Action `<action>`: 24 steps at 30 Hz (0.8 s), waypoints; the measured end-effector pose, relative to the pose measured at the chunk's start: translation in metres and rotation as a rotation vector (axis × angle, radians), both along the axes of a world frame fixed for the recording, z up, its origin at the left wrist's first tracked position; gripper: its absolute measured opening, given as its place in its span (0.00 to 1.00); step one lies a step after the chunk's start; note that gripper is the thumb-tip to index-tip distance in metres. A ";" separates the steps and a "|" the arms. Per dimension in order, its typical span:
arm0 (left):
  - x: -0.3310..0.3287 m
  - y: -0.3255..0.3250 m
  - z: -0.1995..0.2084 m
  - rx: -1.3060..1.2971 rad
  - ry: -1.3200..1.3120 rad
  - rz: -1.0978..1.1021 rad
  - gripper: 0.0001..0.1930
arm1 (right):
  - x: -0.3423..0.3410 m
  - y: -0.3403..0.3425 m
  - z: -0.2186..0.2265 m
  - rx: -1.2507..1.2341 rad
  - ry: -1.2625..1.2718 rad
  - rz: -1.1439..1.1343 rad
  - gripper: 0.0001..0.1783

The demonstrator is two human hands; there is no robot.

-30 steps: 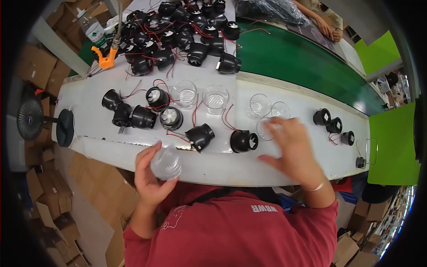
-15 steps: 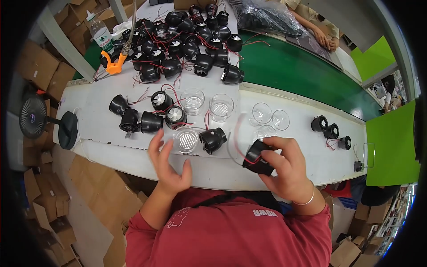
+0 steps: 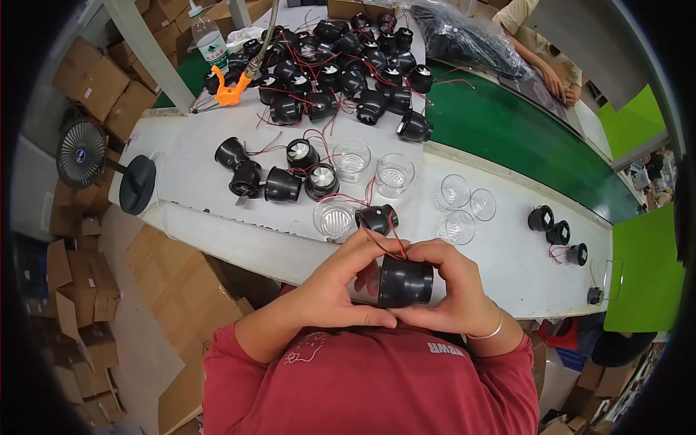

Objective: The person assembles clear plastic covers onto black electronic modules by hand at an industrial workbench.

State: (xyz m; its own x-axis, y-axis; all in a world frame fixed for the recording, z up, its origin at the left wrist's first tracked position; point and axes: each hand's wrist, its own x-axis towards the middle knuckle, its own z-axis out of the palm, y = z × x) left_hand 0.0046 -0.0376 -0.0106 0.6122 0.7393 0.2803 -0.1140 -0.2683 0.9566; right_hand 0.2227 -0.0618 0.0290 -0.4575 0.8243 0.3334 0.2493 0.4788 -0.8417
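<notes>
Close to my chest, both hands hold a black cup-shaped fan unit (image 3: 406, 282) lying on its side, with red wires rising from its top. My right hand (image 3: 458, 290) curls round its right end. My left hand (image 3: 339, 283) closes about its left end, thumb below and fingertips by the wires. Something clear seems to show between the left palm and the unit; I cannot make it out. Just beyond the hands are another black fan unit (image 3: 377, 217), a clear cup (image 3: 336, 220) and, to the right, a second clear cup (image 3: 456, 228).
More clear cups and black fan units stand on the white table (image 3: 507, 283). A heap of wired fan units (image 3: 341, 69) fills the back. An orange tool (image 3: 232, 88) hangs there; a small fan (image 3: 138, 185) stands left. Another person's hands (image 3: 562, 87) rest beyond the green belt (image 3: 500, 130).
My left hand, empty before, has come right and closed on the fan unit. My right hand has brought it lower and turned it. The whole view has shifted slightly.
</notes>
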 end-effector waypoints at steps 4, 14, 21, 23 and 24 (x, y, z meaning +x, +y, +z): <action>-0.001 -0.010 -0.005 -0.188 -0.163 0.014 0.41 | 0.000 0.004 0.002 -0.255 0.048 0.054 0.39; -0.013 -0.024 -0.001 -0.477 -0.313 -0.187 0.43 | -0.014 0.010 0.011 -0.436 0.245 0.112 0.18; -0.015 -0.019 -0.002 -0.336 -0.300 -0.379 0.42 | -0.021 0.017 0.013 -0.425 0.309 0.222 0.11; -0.014 -0.021 -0.001 -0.325 -0.285 -0.377 0.42 | -0.023 0.017 0.013 -0.417 0.366 0.251 0.10; -0.013 -0.023 -0.001 -0.290 -0.259 -0.339 0.42 | -0.023 0.017 0.013 -0.444 0.429 0.264 0.09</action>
State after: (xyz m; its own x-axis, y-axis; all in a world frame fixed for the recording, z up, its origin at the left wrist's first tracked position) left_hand -0.0087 -0.0603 -0.0121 0.7683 0.5815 0.2674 -0.3917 0.0967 0.9150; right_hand 0.1996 -0.0444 0.0417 -0.5655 0.8036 0.1855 -0.2289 0.0631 -0.9714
